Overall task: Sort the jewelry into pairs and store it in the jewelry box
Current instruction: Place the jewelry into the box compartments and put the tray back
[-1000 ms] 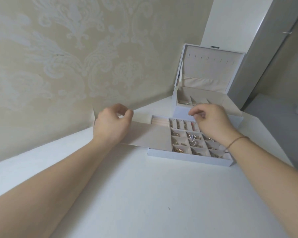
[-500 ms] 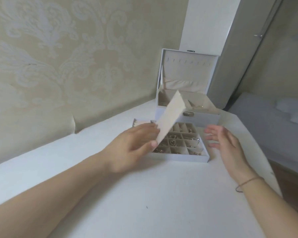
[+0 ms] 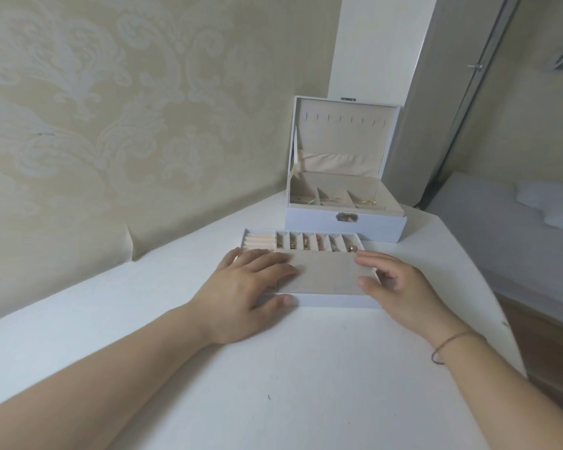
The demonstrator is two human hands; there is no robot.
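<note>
left hand (image 3: 241,287): my fingers lie flat and straight on the left end of the cover, thumb against the tray's front wall.
right hand (image 3: 400,284): loosely spread fingertips touch the cover's right edge, holding nothing.
cover (image 3: 322,271): lies over the tray's near cells; i'd press evenly so it seats square.
tray (image 3: 335,301): jewelry (image 3: 319,244) shows in the uncovered back row.
jewelry box (image 3: 345,224): open, just behind the tray.

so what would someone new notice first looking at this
Probably the two hands at the centre: the left hand and the right hand rest with straight fingers on a beige cover panel lying over the near part of a white jewelry tray. Behind it, near the wall corner, the jewelry box stands with its lid up.
</note>
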